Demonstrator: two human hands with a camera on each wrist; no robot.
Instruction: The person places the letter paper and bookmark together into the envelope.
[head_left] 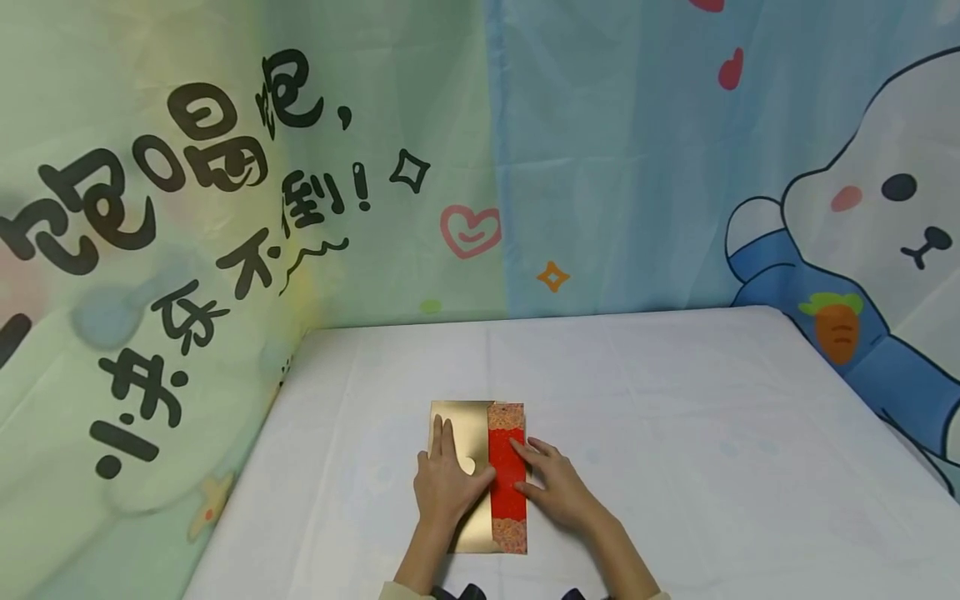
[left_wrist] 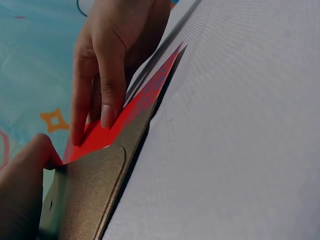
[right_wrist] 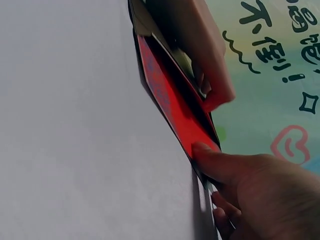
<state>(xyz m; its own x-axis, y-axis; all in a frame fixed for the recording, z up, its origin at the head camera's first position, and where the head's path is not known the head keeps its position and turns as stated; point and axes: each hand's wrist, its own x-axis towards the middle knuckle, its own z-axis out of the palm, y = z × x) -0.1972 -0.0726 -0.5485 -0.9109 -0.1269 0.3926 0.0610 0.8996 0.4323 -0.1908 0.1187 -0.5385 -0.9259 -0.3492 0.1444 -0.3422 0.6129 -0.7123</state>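
Note:
A gold folded card lies flat on the white table, with a red strip along its right side. Speckled gold-brown patterned bands cross both ends of the strip. My left hand rests on the gold panel with fingers stretched out, its thumb reaching to the strip's left edge. At the right edge, my right hand touches the red strip with spread thumb and forefinger. The right wrist view shows the right thumb lying on the red surface. My left fingertips are largely hidden in the left wrist view.
The white tablecloth spreads around the card on all sides. A printed curtain with a cartoon bear, hearts and lettering stands behind and to the left of the table.

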